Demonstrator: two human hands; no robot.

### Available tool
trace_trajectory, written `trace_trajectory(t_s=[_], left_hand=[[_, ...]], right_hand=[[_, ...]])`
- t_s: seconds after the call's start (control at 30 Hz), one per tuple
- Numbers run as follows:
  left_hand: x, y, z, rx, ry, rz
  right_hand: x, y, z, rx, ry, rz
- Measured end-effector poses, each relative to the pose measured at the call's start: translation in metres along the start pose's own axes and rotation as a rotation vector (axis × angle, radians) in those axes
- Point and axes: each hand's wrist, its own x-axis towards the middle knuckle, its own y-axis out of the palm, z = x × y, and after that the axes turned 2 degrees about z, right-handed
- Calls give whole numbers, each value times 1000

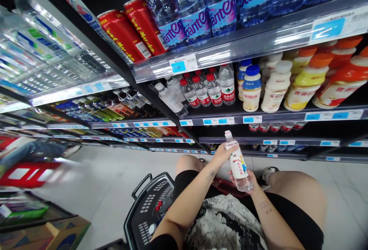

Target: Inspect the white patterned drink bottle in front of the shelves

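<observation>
I am crouched in front of drink shelves. A small clear water bottle [238, 164] with a white cap and a white picture label is held between both hands above my knees. My left hand [222, 154] grips its neck and upper part, fingers curled round it. My right hand [249, 183] cups its base from below. Straight ahead, on the middle shelf [258, 119], stand similar red-capped water bottles [207, 89] and one white-capped bottle lying tilted [171, 98].
A dark shopping basket [151, 208] sits on the floor by my left knee. Milk-drink bottles [301, 81] fill the shelf to the right; red cans [126, 31] and large blue water bottles [201, 8] stand above. A red basket [27, 173] and a cardboard box [57, 232] lie at left.
</observation>
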Motion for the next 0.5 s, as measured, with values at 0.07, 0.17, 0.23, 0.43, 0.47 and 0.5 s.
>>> trace_trajectory(t_s=[0.07,0.17,0.23,0.43,0.47,0.5], left_hand=[[-1,1,-1,3,2,2],[0,1,1,30,32,-3],[1,1,3,45,40,-3],[0,2,0,-21,29,51],[0,2,-1,-16,17,58],[-1,1,-3,-5,4,62]], right_hand=[[-1,3,0,4,1,-45],[-3,8,1,-11,-2,-134],[-4,10,2,-10,1,-175],[-5,8,1,-4,5,-198],[-5,7,0,-8,-3,-198],[-5,6,-1,-10,-11,-199]])
